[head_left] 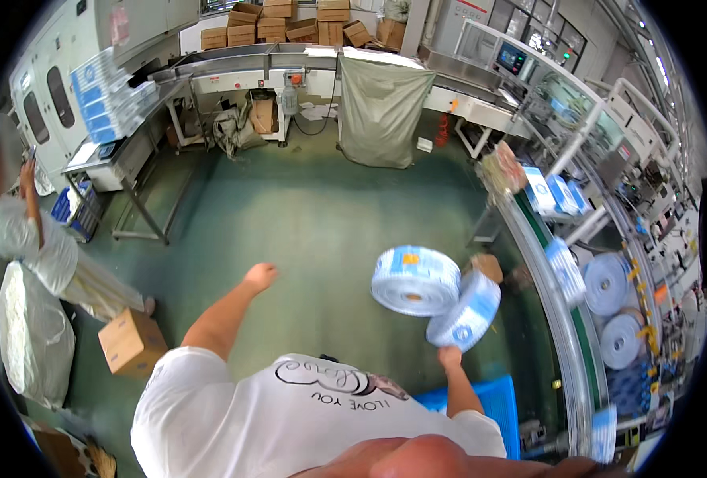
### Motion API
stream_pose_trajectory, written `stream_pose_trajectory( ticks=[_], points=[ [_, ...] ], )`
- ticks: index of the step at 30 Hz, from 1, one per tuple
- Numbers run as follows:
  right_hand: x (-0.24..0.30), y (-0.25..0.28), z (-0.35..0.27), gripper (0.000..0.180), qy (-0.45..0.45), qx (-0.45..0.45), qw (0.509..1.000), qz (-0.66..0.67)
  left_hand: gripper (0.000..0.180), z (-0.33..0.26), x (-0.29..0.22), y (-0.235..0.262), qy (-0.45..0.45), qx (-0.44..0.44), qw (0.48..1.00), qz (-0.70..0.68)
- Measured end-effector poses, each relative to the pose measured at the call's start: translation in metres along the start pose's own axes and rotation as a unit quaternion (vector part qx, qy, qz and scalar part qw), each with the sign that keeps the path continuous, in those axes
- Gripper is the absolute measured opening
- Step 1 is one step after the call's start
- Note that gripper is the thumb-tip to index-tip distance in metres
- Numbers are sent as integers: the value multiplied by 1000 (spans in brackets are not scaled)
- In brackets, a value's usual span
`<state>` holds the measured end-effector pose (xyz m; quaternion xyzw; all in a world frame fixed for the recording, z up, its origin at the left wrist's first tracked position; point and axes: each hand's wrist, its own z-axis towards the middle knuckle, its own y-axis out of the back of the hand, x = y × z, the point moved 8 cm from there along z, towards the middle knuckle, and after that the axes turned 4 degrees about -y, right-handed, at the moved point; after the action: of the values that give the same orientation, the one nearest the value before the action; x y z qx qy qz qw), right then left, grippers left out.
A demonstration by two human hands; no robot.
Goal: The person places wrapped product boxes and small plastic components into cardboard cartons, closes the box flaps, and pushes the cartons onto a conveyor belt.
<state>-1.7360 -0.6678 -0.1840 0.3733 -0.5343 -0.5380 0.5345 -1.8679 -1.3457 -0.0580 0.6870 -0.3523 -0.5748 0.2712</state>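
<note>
My left hand [260,276] is held out over the green floor with its fingers curled in and nothing visible in them. Low on the right, my right hand [450,358] overlaps the lower end of a tilted roll of blue and white printed film [469,309]. Its fingers are blurred, so whether they grip the roll or only pass in front of it is unclear. Against that roll rests a second roll of printed film [414,279], with its cored face toward me and an orange label on its outer side.
A blue crate [509,414] sits beside my right side. Along the right runs a conveyor [556,319] with packs and more film rolls. At left are a person [31,231], a cardboard box [132,342], a white sack [35,334] and a metal table [122,163].
</note>
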Motion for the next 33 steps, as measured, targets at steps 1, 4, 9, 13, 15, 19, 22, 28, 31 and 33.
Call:
stream_pose_trajectory(
  ticks=[1,4,9,13,15,19,22,28,31,33],
  points=[
    [18,-28,96,25,-130,53,986,89,35,27,80,22,62,-73,995,13],
    [150,-26,319,18,-33,62,940,332,48,49,249,44,340,122,927,100],
    [290,18,621,12,71,7,973,219,44,292,252,51,194,235,891,336],
    [286,-10,841,11,-14,24,965,260,33,706,40,57,30,-82,996,30],
    [230,-10,933,11,-51,-6,965,255,29,870,-158,84,-90,-74,990,-83],
    [240,7,1185,12,9,-74,977,199,25,1094,-272,179,-139,-175,975,-13],
    [306,14,1393,10,137,-112,952,248,21,1218,-247,245,-121,-300,945,-52],
    [440,83,1748,13,258,-183,918,238,21,1415,-264,309,-39,-368,929,-5],
    [506,132,1891,16,347,-290,887,92,29,1547,-370,332,-215,-439,872,-6],
    [513,83,1954,15,376,-302,876,-18,28,1629,-446,325,-257,-387,886,-13]
  ],
)
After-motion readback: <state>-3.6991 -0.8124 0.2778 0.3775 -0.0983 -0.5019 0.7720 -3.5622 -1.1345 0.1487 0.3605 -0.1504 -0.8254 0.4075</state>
